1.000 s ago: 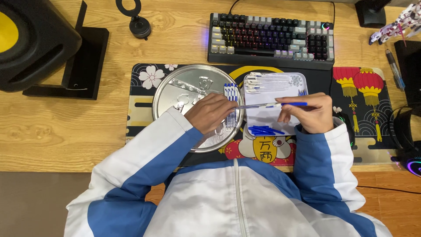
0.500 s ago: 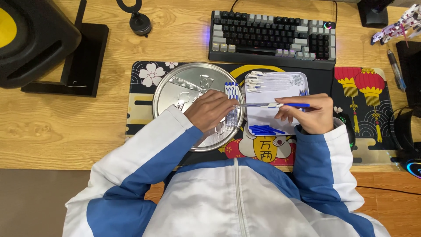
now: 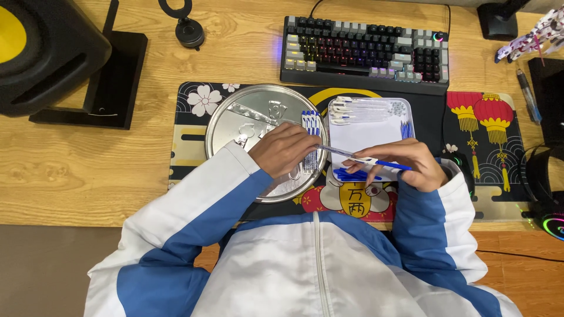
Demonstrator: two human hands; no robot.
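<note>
My left hand (image 3: 285,148) and my right hand (image 3: 408,167) hold one thin pen (image 3: 355,157) between them, the left on its clear end and the right on its blue end. The pen lies across the gap between a round silver tray (image 3: 235,120) and a white rectangular tray (image 3: 370,136). A row of blue and white pens (image 3: 311,123) lies at the round tray's right side, by my left hand. The white tray holds clear pen tubes (image 3: 367,110) at its far end and blue parts (image 3: 349,174) at its near end.
Both trays rest on a patterned desk mat (image 3: 482,117) on a wooden desk. Behind them is a lit keyboard (image 3: 364,53). A black speaker (image 3: 47,53) on a stand is at the far left. A mouse (image 3: 464,167), headphones (image 3: 546,188) and a loose pen (image 3: 526,94) lie to the right.
Both hands stay on the pen in nearly the same place. The pen's blue end has dipped a little toward me.
</note>
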